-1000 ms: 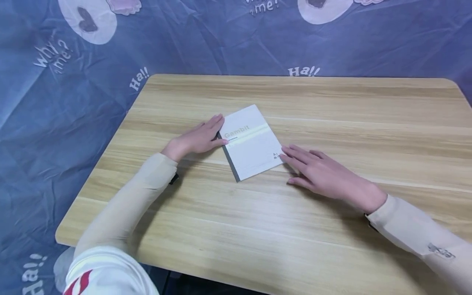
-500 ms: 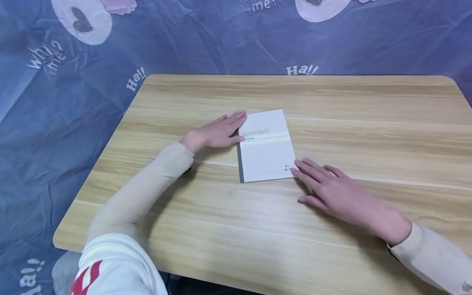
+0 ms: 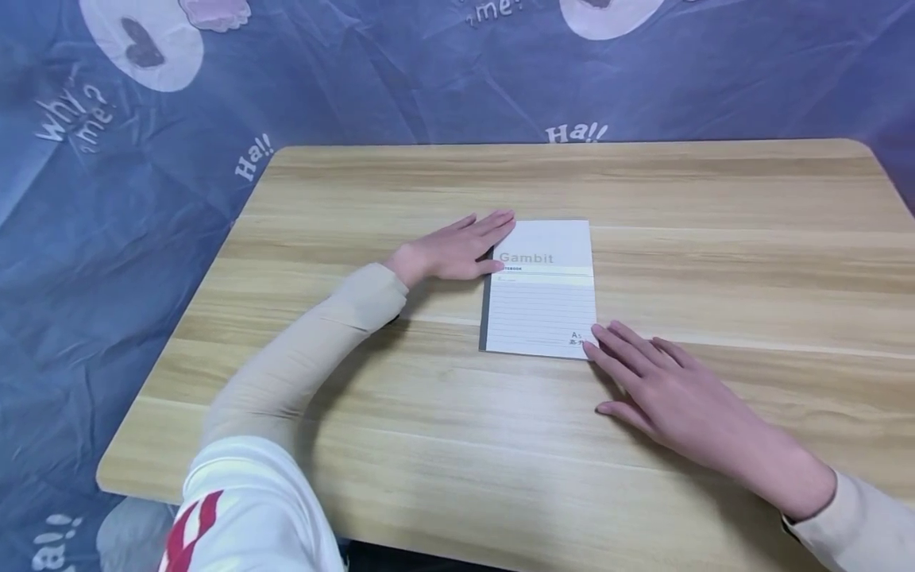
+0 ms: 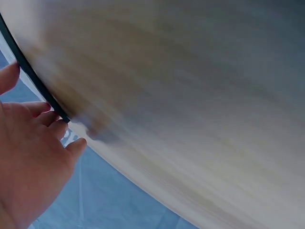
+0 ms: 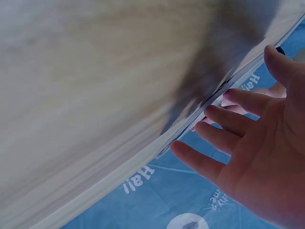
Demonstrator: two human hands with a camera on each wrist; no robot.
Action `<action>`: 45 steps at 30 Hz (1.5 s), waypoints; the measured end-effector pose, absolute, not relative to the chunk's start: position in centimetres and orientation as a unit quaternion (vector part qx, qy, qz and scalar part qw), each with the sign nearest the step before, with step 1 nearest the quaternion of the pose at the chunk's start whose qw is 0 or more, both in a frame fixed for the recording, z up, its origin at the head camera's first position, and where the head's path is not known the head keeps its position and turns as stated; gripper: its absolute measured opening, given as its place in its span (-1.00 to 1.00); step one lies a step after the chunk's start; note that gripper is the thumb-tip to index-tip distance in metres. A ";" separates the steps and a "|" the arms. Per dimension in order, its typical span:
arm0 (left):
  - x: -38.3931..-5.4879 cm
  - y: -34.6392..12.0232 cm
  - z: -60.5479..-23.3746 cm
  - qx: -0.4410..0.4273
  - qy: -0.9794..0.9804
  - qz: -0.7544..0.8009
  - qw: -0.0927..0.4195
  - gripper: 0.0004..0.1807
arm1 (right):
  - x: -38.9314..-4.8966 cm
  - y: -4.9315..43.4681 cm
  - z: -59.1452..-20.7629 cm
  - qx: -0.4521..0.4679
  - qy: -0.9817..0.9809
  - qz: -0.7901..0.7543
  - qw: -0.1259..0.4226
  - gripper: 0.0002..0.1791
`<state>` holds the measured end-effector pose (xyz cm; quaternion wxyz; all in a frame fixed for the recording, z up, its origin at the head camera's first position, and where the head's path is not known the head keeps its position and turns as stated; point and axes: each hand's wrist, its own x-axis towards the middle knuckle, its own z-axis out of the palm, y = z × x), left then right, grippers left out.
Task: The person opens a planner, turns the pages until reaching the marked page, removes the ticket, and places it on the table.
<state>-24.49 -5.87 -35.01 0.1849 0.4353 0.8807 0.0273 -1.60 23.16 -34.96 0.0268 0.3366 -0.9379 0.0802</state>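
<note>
A white notebook (image 3: 539, 306) printed "Gambit", with a dark spine strip down its left side, lies flat on the wooden table (image 3: 429, 445). My left hand (image 3: 457, 248) touches its upper left edge, thumb and fingertips just over the spine. At the lower right corner of the cover, the fingertips of my right hand (image 3: 675, 397) rest, the fingers straight and slightly spread. The left wrist view shows the dark spine edge (image 4: 35, 78) against the fingertips of that hand. In the right wrist view the right hand (image 5: 257, 138) has its fingers along the notebook's thin edge.
A blue cloth (image 3: 400, 71) with white lettering hangs behind the table and down its left side. Beige sleeves (image 3: 307, 342) cover both forearms. The table's front edge runs below the left arm.
The notebook has slid right and turned counterclockwise, from slanted to nearly square with the table. Both hands have moved right with it, still at its edges.
</note>
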 end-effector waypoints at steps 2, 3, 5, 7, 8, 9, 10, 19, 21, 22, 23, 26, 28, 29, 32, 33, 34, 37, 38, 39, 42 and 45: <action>-24.5 -5.7 -35.0 0.434 0.882 0.027 0.184 -0.18 | -1.6 23.2 -35.0 0.337 -0.938 0.080 0.031 -0.23; -24.4 -5.7 -35.0 0.433 0.882 0.027 0.183 -0.19 | -1.6 23.2 -35.1 0.337 -0.937 0.081 0.032 -0.23; -24.4 -5.7 -35.0 0.433 0.883 0.027 0.182 -0.19 | -1.5 23.2 -35.1 0.337 -0.937 0.080 0.035 -0.23; -24.4 -5.6 -35.0 0.432 0.883 0.026 0.182 -0.19 | -1.5 23.2 -35.2 0.336 -0.938 0.079 0.036 -0.23; -24.4 -5.6 -35.0 0.433 0.882 0.025 0.181 -0.19 | -1.5 23.2 -35.2 0.336 -0.938 0.078 0.037 -0.23; -24.4 -5.6 -35.0 0.434 0.882 0.025 0.181 -0.18 | -1.5 23.2 -35.2 0.335 -0.938 0.077 0.038 -0.23; -24.4 -5.6 -35.0 0.435 0.882 0.024 0.180 -0.18 | -1.5 23.2 -35.2 0.334 -0.939 0.076 0.039 -0.24; -23.3 -5.9 -35.2 0.404 0.898 0.027 0.172 -0.14 | -2.1 23.1 -34.9 0.337 -0.938 0.079 0.035 -0.27; -22.6 -6.1 -35.3 0.388 0.907 0.023 0.165 -0.11 | -2.6 23.1 -34.7 0.338 -0.936 0.088 0.033 -0.27; -22.1 -6.2 -35.2 0.379 0.911 0.020 0.163 -0.10 | -2.9 23.0 -34.5 0.336 -0.937 0.092 0.031 -0.26; -21.5 -6.3 -35.2 0.372 0.914 0.017 0.161 -0.09 | -3.4 23.0 -34.4 0.334 -0.937 0.097 0.029 -0.25; -19.7 -6.4 -35.1 0.354 0.922 0.011 0.158 -0.06 | -5.1 23.0 -34.0 0.322 -0.941 0.105 0.013 -0.23; -18.4 -6.4 -35.0 0.349 0.923 0.010 0.159 -0.07 | -6.5 23.0 -33.7 0.311 -0.945 0.104 -0.009 -0.23; -17.7 -6.5 -34.9 0.349 0.924 0.009 0.158 -0.06 | -7.3 23.0 -33.6 0.309 -0.945 0.108 -0.020 -0.23; -15.7 -6.7 -34.8 0.347 0.923 0.009 0.163 -0.07 | -10.0 23.2 -33.4 0.292 -0.946 0.132 -0.056 -0.22; -15.1 -6.7 -34.8 0.348 0.923 0.006 0.163 -0.07 | -10.9 23.3 -33.4 0.286 -0.945 0.141 -0.065 -0.21; -14.5 -6.8 -34.8 0.349 0.923 0.004 0.164 -0.07 | -11.8 23.4 -33.4 0.278 -0.946 0.152 -0.074 -0.20; -12.8 -6.9 -34.7 0.350 0.922 0.003 0.166 -0.08 | -14.1 23.7 -33.5 0.248 -0.948 0.175 -0.096 -0.16; -12.2 -7.0 -34.6 0.352 0.921 0.004 0.166 -0.09 | -14.8 23.7 -33.6 0.244 -0.946 0.186 -0.100 -0.16; -11.7 -7.0 -34.5 0.354 0.920 0.007 0.167 -0.09 | -15.4 23.8 -33.6 0.238 -0.945 0.198 -0.104 -0.16; -10.2 -7.2 -34.3 0.363 0.916 0.022 0.172 -0.09 | -16.5 23.9 -33.8 0.232 -0.937 0.239 -0.109 -0.19; -8.8 -7.5 -34.1 0.371 0.912 0.026 0.172 -0.09 | -17.0 23.8 -33.8 0.230 -0.929 0.267 -0.113 -0.19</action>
